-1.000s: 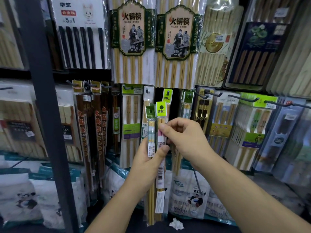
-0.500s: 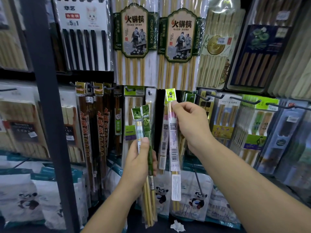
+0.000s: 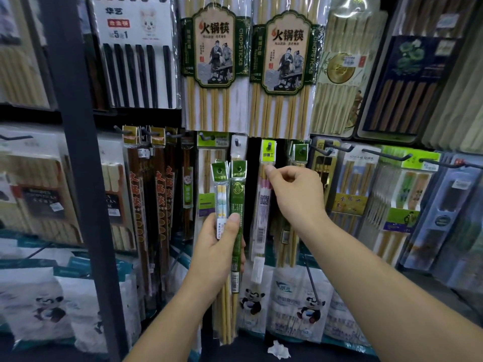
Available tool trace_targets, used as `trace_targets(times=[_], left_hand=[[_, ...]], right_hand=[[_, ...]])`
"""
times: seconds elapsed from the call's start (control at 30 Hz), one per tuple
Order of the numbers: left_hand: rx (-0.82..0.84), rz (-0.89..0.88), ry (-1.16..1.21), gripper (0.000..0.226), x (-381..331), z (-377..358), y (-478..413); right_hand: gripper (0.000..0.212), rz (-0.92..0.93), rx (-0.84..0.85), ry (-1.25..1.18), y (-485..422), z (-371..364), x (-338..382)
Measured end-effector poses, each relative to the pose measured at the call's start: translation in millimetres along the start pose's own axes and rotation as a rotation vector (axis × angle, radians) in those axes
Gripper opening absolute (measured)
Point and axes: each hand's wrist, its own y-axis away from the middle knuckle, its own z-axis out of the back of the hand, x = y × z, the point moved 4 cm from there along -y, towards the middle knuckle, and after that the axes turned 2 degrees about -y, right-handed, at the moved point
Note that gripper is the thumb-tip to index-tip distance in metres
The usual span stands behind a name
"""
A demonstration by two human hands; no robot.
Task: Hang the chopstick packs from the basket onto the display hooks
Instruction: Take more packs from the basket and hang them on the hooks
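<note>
We hold three slim chopstick packs at the display. The lime-headed pack (image 3: 268, 152) is a clear sleeve with a bright yellow-green header card, bamboo sticks banded pink near the top, and a white strip carrying a square code and a barcode. It hangs upright with its header hole over the hook (image 3: 275, 145), between the other packs of the lower row. Our right hand (image 3: 295, 194) has its fingers curled, with thumb and forefinger pinching this pack just under the header. Our left hand (image 3: 217, 246) grips two more packs side by side, thumb pressed across their fronts, upright in front of the rack. These are the pale pack (image 3: 221, 194), with a green header and white sticks tipped yellow and blue, and the dark green pack (image 3: 237, 218), a long printed sleeve with bare bamboo ends showing below. A second ago all three packs were bunched in the left hand while the right drew the lime-headed one out. Half a second ago the right hand was raising it to the hook. Now its header sits on the hook, and the left hand keeps only two.
</note>
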Motion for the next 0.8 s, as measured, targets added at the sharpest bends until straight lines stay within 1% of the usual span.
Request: trace_targets(times=[0.07, 0.17, 0.2, 0.27, 0.3, 0.37, 0.4, 0.47, 0.57, 0.6, 0.67, 0.7, 0.73, 0.8], left_hand=[[-0.007, -0.011, -0.054, 0.088, 0, 1, -1], [-0.018, -0.001, -0.059, 0.102, -4, 0, 1], [-0.021, 0.009, -0.061, 0.103, -5, -1, 3], [0.0, 0.005, -0.01, 0.096, -7, -6, 5], [0.015, -0.024, -0.01, 0.089, -8, -9, 6], [0.038, -0.081, -0.054, 0.071, -6, -14, 6], [0.053, -0.091, -0.064, 0.069, -7, -17, 7], [0.06, -0.086, -0.073, 0.074, -9, -22, 9], [0.086, -0.093, -0.071, 0.072, -8, -26, 10], [0.106, -0.077, -0.044, 0.075, -8, -27, 11], [0.097, -0.032, -0.031, 0.095, -5, -28, 9], [0.084, -0.024, -0.042, 0.1, -3, -27, 8], [0.079, -0.023, -0.028, 0.098, -1, -26, 7], [0.101, 0.006, 0.05, 0.083, 2, -26, 6]], right_hand=[[0.029, 0.017, -0.002, 0.065, 0, 2, -1], [0.02, -0.017, 0.031, 0.128, 4, 5, -2], [0.02, -0.018, 0.028, 0.182, 6, 7, -2], [0.02, 0.01, -0.006, 0.267, 12, 14, -1], [0.021, 0.022, -0.016, 0.247, 16, 16, 0], [0.025, 0.01, 0.029, 0.056, 22, 17, 0], [0.025, -0.014, 0.085, -0.06, 26, 16, 2], [0.022, -0.048, 0.191, -0.202, 34, 12, 5], [0.018, -0.048, 0.24, -0.219, 39, 11, 5], [0.017, -0.059, 0.237, -0.236, 39, 11, 4], [0.017, -0.105, 0.202, -0.304, 36, 16, 2], [0.018, -0.126, 0.164, -0.326, 33, 20, 2], [0.02, -0.14, 0.117, -0.337, 29, 25, 1], [0.024, -0.151, 0.035, -0.338, 20, 34, 2]])
